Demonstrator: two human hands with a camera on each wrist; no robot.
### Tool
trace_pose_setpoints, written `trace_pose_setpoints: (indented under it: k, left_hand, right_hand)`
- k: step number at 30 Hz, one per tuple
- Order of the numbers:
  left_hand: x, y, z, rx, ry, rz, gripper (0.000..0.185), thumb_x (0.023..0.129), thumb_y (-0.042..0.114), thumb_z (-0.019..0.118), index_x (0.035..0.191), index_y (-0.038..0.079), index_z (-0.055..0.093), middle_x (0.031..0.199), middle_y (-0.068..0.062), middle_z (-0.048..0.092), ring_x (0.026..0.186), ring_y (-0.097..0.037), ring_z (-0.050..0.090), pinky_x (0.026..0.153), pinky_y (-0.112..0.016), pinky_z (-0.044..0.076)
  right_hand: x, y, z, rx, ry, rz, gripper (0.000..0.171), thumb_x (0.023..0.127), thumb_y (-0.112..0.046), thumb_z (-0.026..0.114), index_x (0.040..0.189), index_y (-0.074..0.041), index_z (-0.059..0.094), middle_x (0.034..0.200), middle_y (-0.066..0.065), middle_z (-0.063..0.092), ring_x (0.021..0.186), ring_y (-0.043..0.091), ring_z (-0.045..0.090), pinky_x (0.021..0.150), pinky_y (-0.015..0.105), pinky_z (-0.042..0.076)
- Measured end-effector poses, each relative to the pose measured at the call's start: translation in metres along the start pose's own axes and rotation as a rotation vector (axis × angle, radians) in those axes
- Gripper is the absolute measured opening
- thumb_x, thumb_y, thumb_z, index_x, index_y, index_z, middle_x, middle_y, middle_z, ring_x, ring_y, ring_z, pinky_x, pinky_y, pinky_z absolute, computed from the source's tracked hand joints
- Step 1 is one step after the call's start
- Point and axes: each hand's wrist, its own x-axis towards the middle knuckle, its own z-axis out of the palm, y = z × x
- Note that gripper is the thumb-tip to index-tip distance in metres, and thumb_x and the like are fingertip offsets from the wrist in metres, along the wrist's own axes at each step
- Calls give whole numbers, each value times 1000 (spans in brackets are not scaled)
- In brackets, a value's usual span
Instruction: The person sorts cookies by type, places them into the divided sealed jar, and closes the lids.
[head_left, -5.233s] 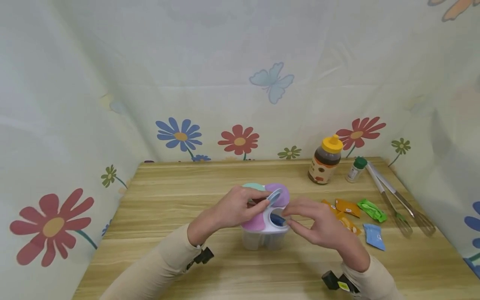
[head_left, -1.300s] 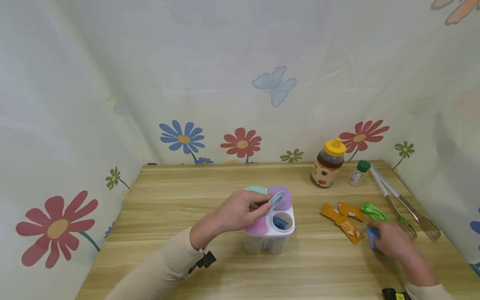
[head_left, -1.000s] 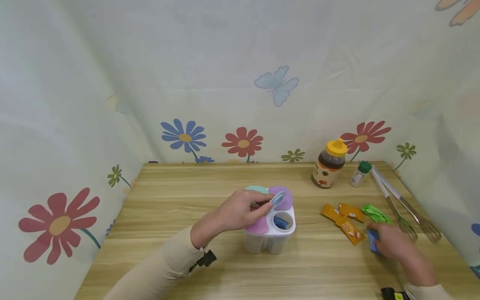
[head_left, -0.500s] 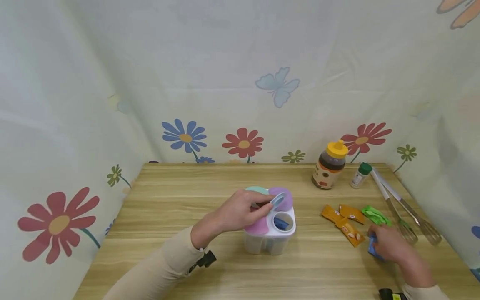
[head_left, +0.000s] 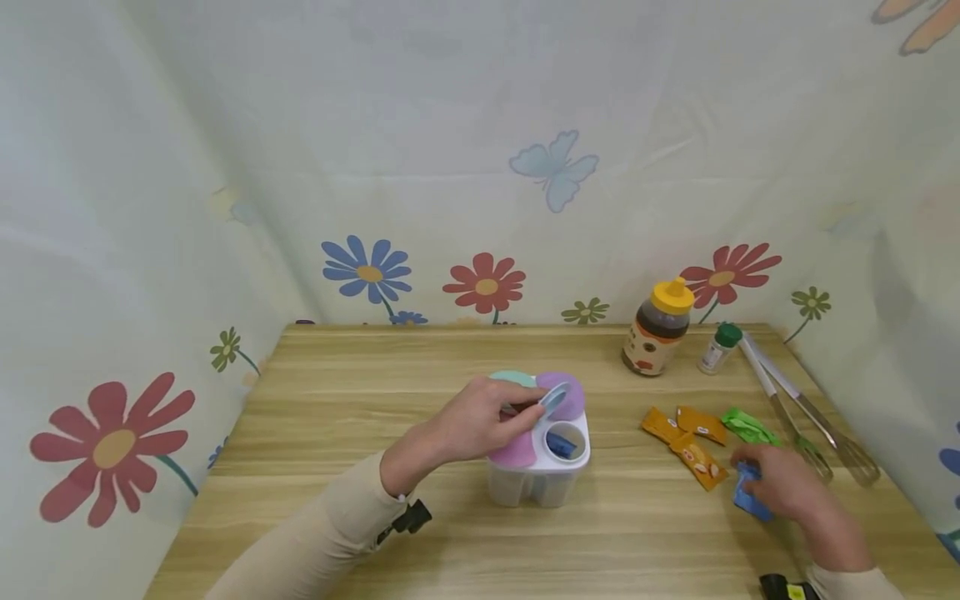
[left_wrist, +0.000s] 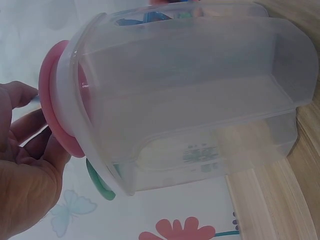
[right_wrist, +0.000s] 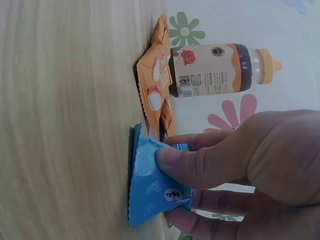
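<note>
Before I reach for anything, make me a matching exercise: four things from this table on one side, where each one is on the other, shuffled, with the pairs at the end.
Things
1. Blue packet outside the container
2. Pale blue lid
3. Green-capped shaker
4. Orange packets

Places
A. Standing beside the yellow-capped squeeze bottle
B. Pinched in the left hand, above the white-topped container
C. Grouped as three on the tabletop
D. Pinched in the right hand

Pairs: 1-D, 2-B, 3-A, 4-C
</note>
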Motion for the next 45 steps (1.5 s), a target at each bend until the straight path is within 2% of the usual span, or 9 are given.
trace_pose_setpoints:
  k: [4, 9, 14, 20, 28, 34, 41, 45]
  left_hand:
    - [1, 1, -1, 9, 2, 21, 27, 96, 23, 61, 117, 10, 71, 94, 1, 73, 77, -2, 61, 69, -15, 51]
    - [1, 2, -1, 6, 5, 16, 27, 96, 22, 62, 118, 9, 71, 95, 1, 73, 78, -2, 62, 70, -15, 51]
    - [1, 2, -1, -1, 7, 15, 27, 96, 22, 61, 118, 9, 71, 97, 0, 74, 80, -3, 64, 72, -15, 52]
    - [0, 1, 0, -7, -2, -5, 27, 96, 21, 61, 118, 9, 71, 99, 0, 74, 82, -3, 64, 74, -16, 52]
    - [0, 0, 1, -17, -5, -19, 28, 96, 21, 62, 120, 9, 70, 99, 0, 74, 82, -3, 65, 75, -16, 53]
    - [-1, 0, 1, -16, 2, -12, 28, 96, 21, 61, 120, 9, 70, 98, 1, 74, 81, -2, 64, 75, -16, 52]
    - [0, -1, 2, -17, 4, -4, 28, 96, 22, 62, 119, 10, 70, 97, 1, 73, 81, -2, 64, 74, -16, 52]
    - [0, 0, 1, -17, 0, -6, 29, 97, 23, 61, 120, 9, 70, 98, 0, 74, 81, -2, 64, 74, -15, 52]
  right_hand:
    - [-3, 2, 0, -33, 43, -34, 21, 73, -6, 78, 93, -6, 71, 99, 24, 68, 87, 40, 64, 72, 55, 49]
    - [-4, 0, -4, -58, 56, -23, 18, 72, -5, 80, 82, -15, 69, 96, 19, 70, 79, 29, 62, 68, 51, 49]
    - [-5, 0, -5, -47, 72, -12, 17, 74, -3, 77, 84, -15, 70, 94, 19, 69, 74, 25, 56, 65, 47, 47]
    - [-10, -2, -1, -30, 161, -55, 18, 74, 0, 75, 86, -13, 73, 89, 14, 70, 71, 20, 56, 61, 42, 46]
    - [-12, -10, -5, 30, 205, -57, 21, 76, -1, 75, 95, -9, 74, 93, 15, 72, 80, 32, 66, 62, 45, 49]
    - [-11, -17, -9, 35, 231, -69, 20, 77, -3, 75, 96, -11, 74, 91, 13, 72, 76, 27, 64, 58, 39, 46]
    - [-11, -24, -14, 74, 269, -108, 19, 78, -1, 74, 95, -9, 75, 93, 15, 73, 84, 36, 67, 64, 49, 50]
    - [-11, -28, -16, 91, 272, -115, 19, 79, -1, 74, 96, -10, 76, 94, 16, 73, 81, 31, 66, 62, 45, 49]
